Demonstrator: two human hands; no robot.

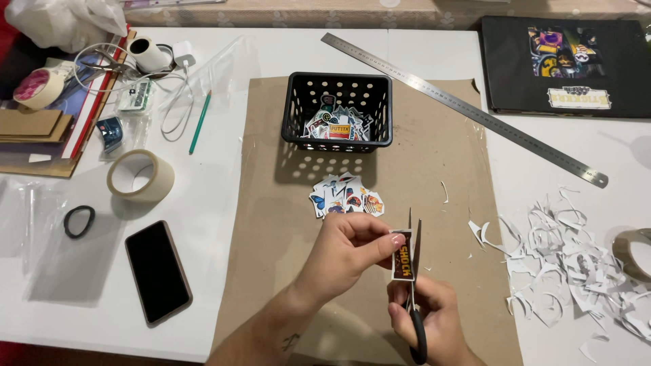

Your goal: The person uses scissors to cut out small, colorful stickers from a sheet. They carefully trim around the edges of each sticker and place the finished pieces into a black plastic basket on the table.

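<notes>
My left hand (349,252) pinches a small rectangular sticker (403,263) with orange and dark print, held upright over the brown cardboard mat (285,224). My right hand (434,318) grips black-handled scissors (413,271), whose blades point up along the sticker's right edge. Just beyond my hands lies a small pile of cut-out colourful stickers (346,196). Further back stands a black perforated plastic basket (305,108) with more stickers inside.
White paper trimmings (576,264) are heaped at the right, beside a tape roll (634,254). A long steel ruler (468,108) lies diagonally, a black album (515,68) behind it. On the left: black phone (157,271), masking tape roll (140,175), hair tie (79,221), green pencil (200,122).
</notes>
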